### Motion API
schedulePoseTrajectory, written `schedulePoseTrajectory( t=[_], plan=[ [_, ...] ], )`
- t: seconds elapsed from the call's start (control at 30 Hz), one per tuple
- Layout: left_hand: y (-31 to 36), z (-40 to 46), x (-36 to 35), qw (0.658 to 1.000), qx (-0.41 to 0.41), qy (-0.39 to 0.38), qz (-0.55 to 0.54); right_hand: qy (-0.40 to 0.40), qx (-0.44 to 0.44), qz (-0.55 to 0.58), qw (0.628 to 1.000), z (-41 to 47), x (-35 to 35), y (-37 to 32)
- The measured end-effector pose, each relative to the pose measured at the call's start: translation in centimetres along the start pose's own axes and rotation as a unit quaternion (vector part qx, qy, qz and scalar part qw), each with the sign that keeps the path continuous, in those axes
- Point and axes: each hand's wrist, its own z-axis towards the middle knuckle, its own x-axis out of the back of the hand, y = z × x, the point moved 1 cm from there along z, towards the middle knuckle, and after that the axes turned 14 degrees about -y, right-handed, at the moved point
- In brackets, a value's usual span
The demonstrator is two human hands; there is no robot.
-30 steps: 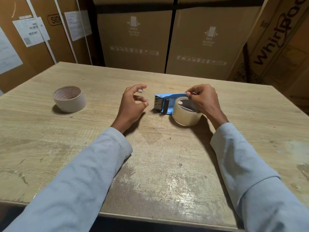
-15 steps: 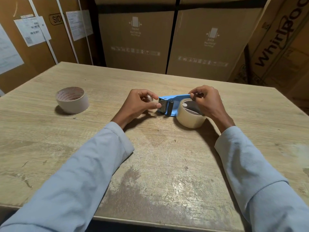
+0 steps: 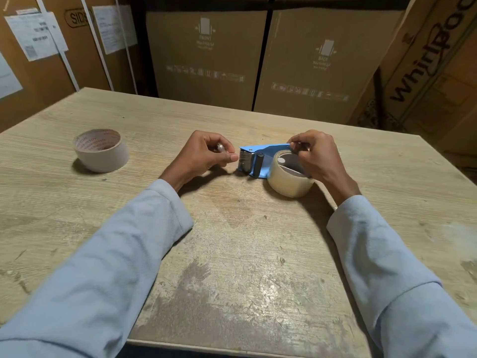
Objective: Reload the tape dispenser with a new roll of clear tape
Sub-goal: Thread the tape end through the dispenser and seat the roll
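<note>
Hands (image 3: 204,155) (image 3: 318,157) flanking dispenser (image 3: 254,157) mid-table (image 3: 232,254), spare roll (image 3: 101,150) well left.

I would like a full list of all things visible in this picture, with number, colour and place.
table: 1, pale worn wood, fills the foreground
tape dispenser: 1, blue with metal teeth, table centre
clear tape roll: 1, clear, on the dispenser
spare tape roll: 1, off-white, table left
cardboard boxes: several, brown, behind the table
paper labels: several, white, on the left boxes
left hand: pinched shut beside the dispenser teeth
right hand: gripping the dispenser
sleeves: 2, light blue
</note>
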Motion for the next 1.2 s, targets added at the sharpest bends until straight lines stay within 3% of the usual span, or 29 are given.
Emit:
schedulePoseTrajectory(
  t=[0.23, 0.43, 0.83, 1.2],
  plan=[
    [0.0, 0.6, -0.1, 0.997, -0.002, -0.069, -0.022, -0.015, 0.003, -0.01, 1.0, 0.1, 0.1, -0.2],
    [-0.3, 1.1, 0.6, 0.994, -0.032, -0.082, 0.058, -0.032, 0.026, -0.018, 0.999, 0.6, 0.0, 0.4],
    [0.0, 0.8, 0.6, 0.989, -0.04, -0.124, 0.064, -0.057, 0.145, -0.031, 0.987, 1.7, 0.4, 0.8],
    [0.2, 1.6, -1.7, 0.987, -0.044, -0.125, 0.089, -0.058, 0.173, -0.029, 0.983, 1.8, 0.1, 0.9]
  ],
)
